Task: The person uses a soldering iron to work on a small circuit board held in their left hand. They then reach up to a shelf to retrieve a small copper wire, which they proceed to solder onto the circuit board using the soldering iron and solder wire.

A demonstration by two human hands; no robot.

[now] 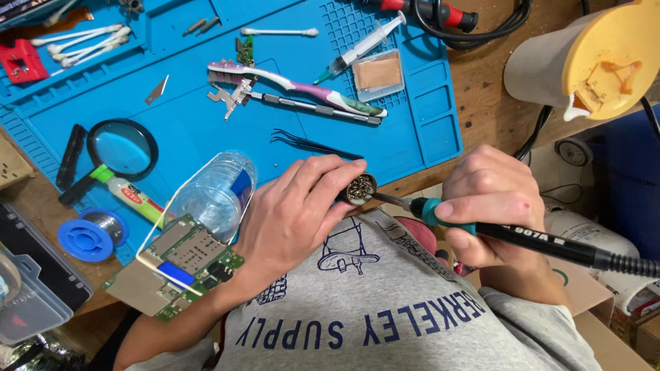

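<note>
My left hand [292, 213] holds a small round tin of brass wool [360, 188] between thumb and fingers, just off the near edge of the blue mat [206, 130]. My right hand [491, 206] grips a soldering iron [522, 237] by its teal and black handle. The iron's metal tip pokes into the brass wool. A green circuit board [185, 264] with metal shields lies at the mat's near corner, left of my left wrist.
On the mat lie a clear plastic bottle [216, 192], a magnifying glass [122, 150], a solder spool [89, 235], black tweezers [309, 144], a toothbrush [295, 86], a syringe [361, 45], cotton swabs [82, 41] and a small clear box [378, 72]. A yellow-lidded container [605, 58] stands at the right.
</note>
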